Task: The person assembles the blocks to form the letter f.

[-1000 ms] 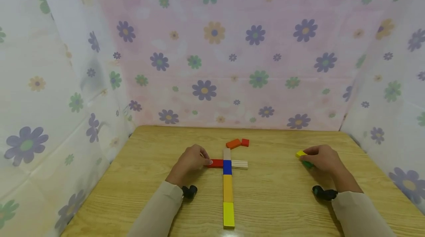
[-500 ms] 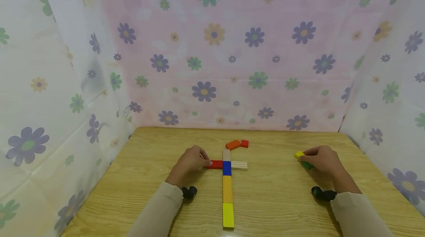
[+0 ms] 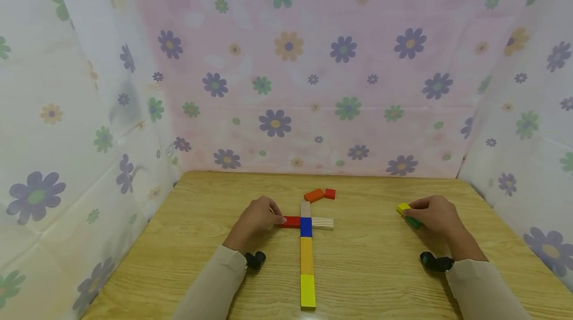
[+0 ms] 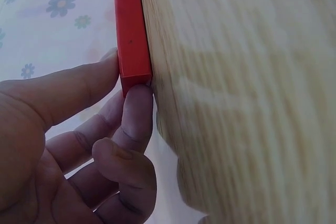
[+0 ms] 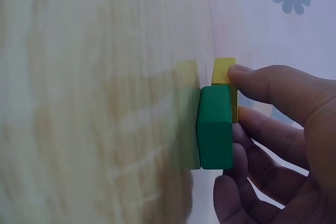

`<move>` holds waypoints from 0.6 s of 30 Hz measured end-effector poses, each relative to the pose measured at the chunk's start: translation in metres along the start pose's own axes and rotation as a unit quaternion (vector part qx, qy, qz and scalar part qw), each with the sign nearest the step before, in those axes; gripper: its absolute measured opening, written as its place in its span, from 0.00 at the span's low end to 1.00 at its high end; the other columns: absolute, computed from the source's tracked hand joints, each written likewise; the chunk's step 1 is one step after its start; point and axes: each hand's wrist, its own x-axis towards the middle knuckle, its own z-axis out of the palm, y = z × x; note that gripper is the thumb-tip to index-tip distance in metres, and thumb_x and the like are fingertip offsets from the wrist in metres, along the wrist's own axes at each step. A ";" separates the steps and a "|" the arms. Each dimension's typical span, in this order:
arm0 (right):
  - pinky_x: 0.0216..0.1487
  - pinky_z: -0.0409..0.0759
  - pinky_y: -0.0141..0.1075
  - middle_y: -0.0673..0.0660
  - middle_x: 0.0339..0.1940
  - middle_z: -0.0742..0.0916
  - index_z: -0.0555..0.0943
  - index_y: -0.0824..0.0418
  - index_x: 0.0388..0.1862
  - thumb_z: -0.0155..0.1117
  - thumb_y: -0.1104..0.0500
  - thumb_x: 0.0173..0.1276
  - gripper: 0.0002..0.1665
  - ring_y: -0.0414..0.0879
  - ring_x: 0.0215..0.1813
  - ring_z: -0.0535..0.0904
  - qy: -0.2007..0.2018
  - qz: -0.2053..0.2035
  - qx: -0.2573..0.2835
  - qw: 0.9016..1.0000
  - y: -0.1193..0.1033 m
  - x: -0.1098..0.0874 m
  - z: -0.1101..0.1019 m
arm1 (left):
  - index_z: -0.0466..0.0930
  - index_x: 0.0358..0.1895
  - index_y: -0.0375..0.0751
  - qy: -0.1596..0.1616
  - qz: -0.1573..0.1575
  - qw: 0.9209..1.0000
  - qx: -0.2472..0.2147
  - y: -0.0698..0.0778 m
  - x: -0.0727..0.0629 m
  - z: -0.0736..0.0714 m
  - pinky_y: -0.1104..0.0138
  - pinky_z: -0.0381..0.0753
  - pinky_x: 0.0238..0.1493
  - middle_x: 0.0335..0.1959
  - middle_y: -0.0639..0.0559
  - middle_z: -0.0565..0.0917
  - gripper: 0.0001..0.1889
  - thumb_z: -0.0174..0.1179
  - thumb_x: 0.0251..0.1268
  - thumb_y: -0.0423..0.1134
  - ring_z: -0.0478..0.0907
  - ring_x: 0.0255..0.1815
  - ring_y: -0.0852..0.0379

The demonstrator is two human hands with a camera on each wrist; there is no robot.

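My left hand has its thumb and fingertips on the near-left end of a red block; one fingertip presses the end face in the left wrist view. That red block butts against a small blue block, the centre of a cross of blocks lying flat on the table. On the right, my right hand pinches a small yellow block between thumb and finger. A green block with sloped edges lies right beside the yellow one, below the curled fingers.
The cross also has a pale wood block at right, a beige block at top, and an orange-yellow block and a long yellow block below. Behind it lie an orange block and a red cube. Flowered cloth encloses the wooden table.
The view has shifted very slightly. Both hands and all the blocks stay where they were.
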 end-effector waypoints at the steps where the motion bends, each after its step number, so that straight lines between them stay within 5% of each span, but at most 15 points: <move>1: 0.48 0.84 0.55 0.72 0.57 0.86 0.85 0.67 0.59 0.70 0.37 0.68 0.37 0.70 0.55 0.80 0.001 -0.002 -0.003 1.000 0.000 0.000 -0.001 | 0.86 0.35 0.47 0.001 0.001 1.000 0.002 0.000 0.001 0.000 0.60 0.77 0.37 0.36 0.54 0.85 0.07 0.73 0.64 0.44 0.77 0.36 0.51; 18: 0.48 0.83 0.56 0.70 0.56 0.87 0.85 0.67 0.59 0.69 0.37 0.69 0.37 0.67 0.54 0.82 0.015 -0.024 0.000 1.000 -0.015 0.007 -0.005 | 0.86 0.36 0.47 -0.008 -0.001 1.000 -0.001 0.001 0.000 -0.001 0.59 0.77 0.38 0.36 0.53 0.85 0.07 0.72 0.65 0.44 0.77 0.37 0.51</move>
